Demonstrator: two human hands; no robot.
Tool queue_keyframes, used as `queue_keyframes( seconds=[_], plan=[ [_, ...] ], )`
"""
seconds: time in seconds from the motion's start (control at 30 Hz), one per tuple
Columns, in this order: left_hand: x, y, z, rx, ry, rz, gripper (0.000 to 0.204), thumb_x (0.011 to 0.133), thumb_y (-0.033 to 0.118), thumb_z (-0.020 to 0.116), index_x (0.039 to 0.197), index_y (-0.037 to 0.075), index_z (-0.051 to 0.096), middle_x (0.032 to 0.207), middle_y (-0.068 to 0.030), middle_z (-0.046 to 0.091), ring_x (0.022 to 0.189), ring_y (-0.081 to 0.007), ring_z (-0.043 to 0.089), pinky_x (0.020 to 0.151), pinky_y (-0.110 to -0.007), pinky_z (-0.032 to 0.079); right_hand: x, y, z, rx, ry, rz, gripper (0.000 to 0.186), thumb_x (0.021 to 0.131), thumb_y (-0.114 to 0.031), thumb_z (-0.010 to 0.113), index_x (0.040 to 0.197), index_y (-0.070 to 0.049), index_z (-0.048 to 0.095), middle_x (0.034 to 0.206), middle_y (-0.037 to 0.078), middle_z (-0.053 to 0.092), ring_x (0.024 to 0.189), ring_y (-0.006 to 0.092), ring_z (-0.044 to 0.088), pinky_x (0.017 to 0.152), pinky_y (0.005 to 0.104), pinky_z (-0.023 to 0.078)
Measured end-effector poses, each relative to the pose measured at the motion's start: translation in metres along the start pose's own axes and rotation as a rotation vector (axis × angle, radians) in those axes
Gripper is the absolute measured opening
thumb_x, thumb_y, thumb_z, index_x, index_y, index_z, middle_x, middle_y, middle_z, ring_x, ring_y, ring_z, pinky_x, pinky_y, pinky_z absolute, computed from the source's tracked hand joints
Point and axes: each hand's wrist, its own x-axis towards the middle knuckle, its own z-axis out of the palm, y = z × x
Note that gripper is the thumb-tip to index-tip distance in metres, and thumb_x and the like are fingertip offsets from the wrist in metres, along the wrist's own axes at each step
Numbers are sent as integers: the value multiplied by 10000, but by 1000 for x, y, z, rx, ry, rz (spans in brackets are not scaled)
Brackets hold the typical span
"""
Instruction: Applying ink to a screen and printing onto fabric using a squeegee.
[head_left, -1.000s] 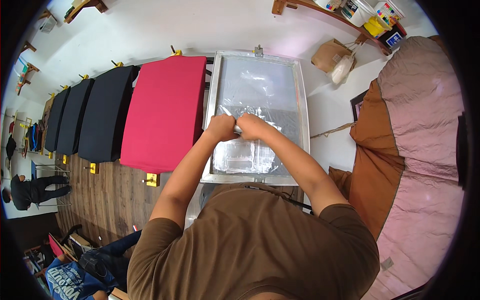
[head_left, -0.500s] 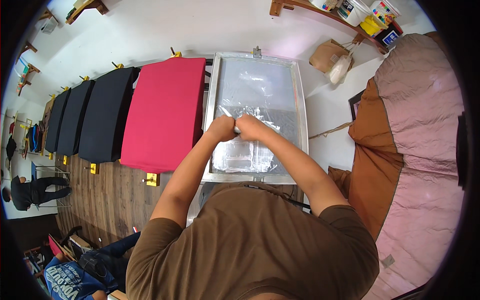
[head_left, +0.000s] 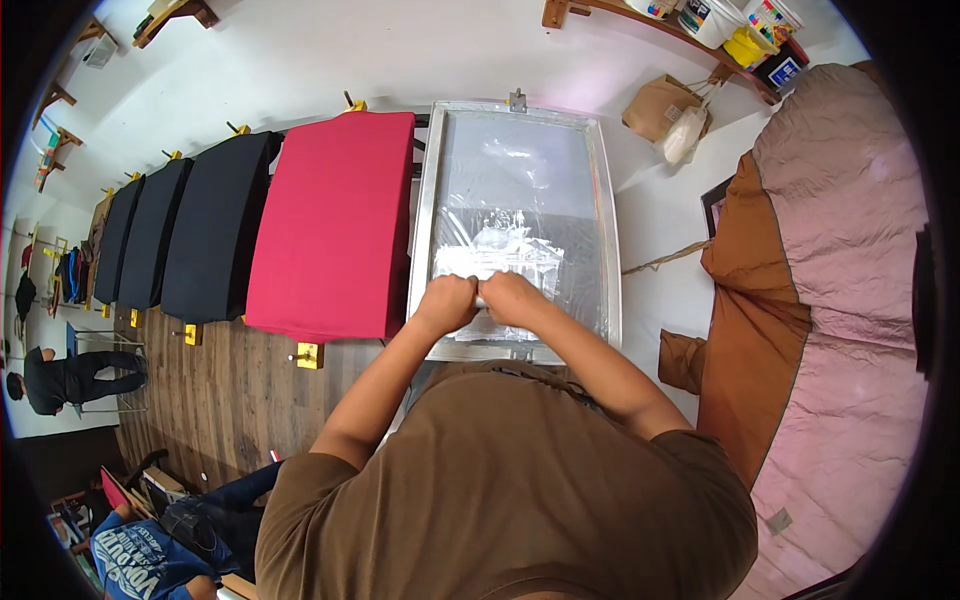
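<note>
White wall [head_left: 330, 60], red-covered board [head_left: 335, 220] beside framed screen [head_left: 520, 185], hands [head_left: 448, 304] clenched around mostly hidden tool [head_left: 484, 303]

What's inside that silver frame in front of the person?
The silver frame holds a translucent sheet, smeared with white paste. The left hand and right hand grip a pale tool, mostly hiding it. What lies beneath the paste cannot be seen.
</note>
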Motion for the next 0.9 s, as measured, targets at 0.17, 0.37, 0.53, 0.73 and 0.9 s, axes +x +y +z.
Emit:
queue_keyframes(
  seconds=[0.17, 0.37, 0.53, 0.73, 0.9],
  plan=[
    [-15, 3, 1, -44, -15, 8, 129, 783, 150, 673, 806, 23, 680, 725, -218, 682, 684, -397, 693, 658, -491, 566, -10, -13, -2, 16, -46, 6, 128, 717, -45, 653, 819, 17, 700, 814, 254, 694, 791, 427, 695, 748, 492, 575],
    [28, -1, -34, -39, -158, -12, 232, 764, 255, 761, 803, 32, 714, 829, -209, 717, 820, -388, 709, 751, -485, 571, 15, 6, -32, 24, -109, 49, 159, 715, -78, 679, 840, 12, 718, 862, 252, 705, 854, 423, 699, 782, 484, 569],
    [55, -14, -50, 17, -73, -70, 225, 748, 244, 775, 841, 46, 721, 843, -204, 717, 846, -391, 702, 770, -494, 565, 39, 15, -49, 5, 8, 81, 171, 764, -51, 686, 920, -14, 747, 946, 241, 714, 923, 405, 706, 825, 474, 575],
    [48, -22, -22, 5, -20, -7, 201, 744, 195, 749, 861, 41, 695, 796, -201, 706, 789, -398, 698, 721, -506, 561, 38, 23, -21, -65, 52, 92, 163, 756, -62, 646, 897, -19, 715, 875, 227, 712, 850, 412, 703, 789, 493, 575],
    [16, -12, -2, 42, 34, -1, 103, 781, 119, 642, 841, 35, 646, 718, -202, 678, 696, -392, 689, 660, -499, 557, 15, 9, 4, -67, 145, 13, 134, 780, -66, 643, 885, 3, 691, 884, 220, 717, 832, 389, 713, 751, 483, 582]
  ],
)
